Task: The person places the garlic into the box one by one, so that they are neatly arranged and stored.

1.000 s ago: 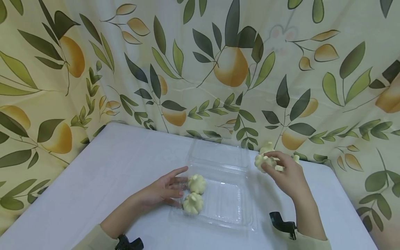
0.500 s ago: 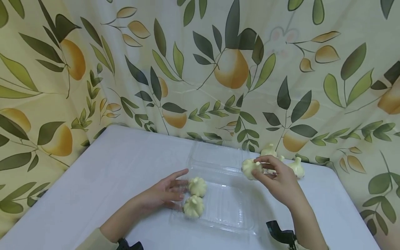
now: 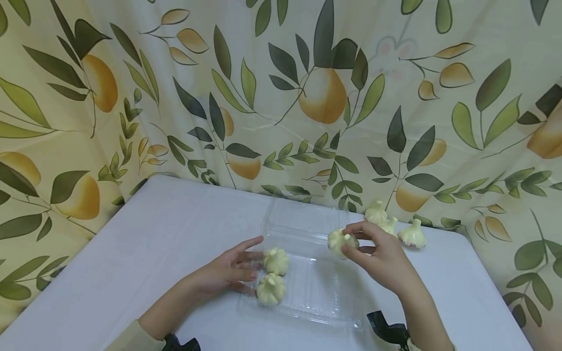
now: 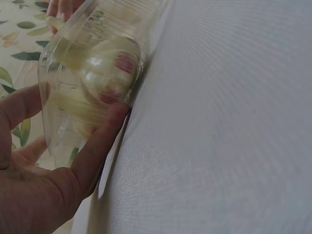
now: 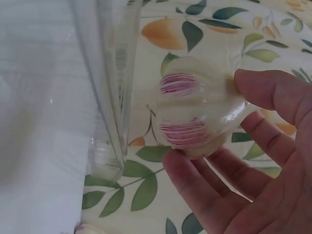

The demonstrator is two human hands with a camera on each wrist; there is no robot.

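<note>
In the head view my right hand [image 3: 382, 256] pinches a pale garlic bulb [image 3: 340, 243] between thumb and fingers, over the right back part of a clear plastic clamshell box [image 3: 313, 278]. Purple streaks mark that bulb's underside in the right wrist view, where the box wall stands beside it. Two more bulbs, a back one [image 3: 276, 261] and a front one [image 3: 270, 289], sit side by side along the box's left wall. Against the outside of this wall my left hand [image 3: 232, 268] rests with spread fingers; the left wrist view shows a fingertip [image 4: 117, 114] touching the plastic.
The box's clear lid [image 3: 303, 217] lies folded back toward the curtain. Three garlic bulbs stand at the back right of the white table [image 3: 175, 219]: a rear one [image 3: 375, 213], a middle one [image 3: 389, 225] and a right one [image 3: 412, 234]. A fruit-patterned curtain [image 3: 281, 146] hangs behind.
My right hand has carried its garlic bulb leftward from the back-right group to over the box, uncovering the bulbs behind it. The left hand has stayed at the box's left wall.
</note>
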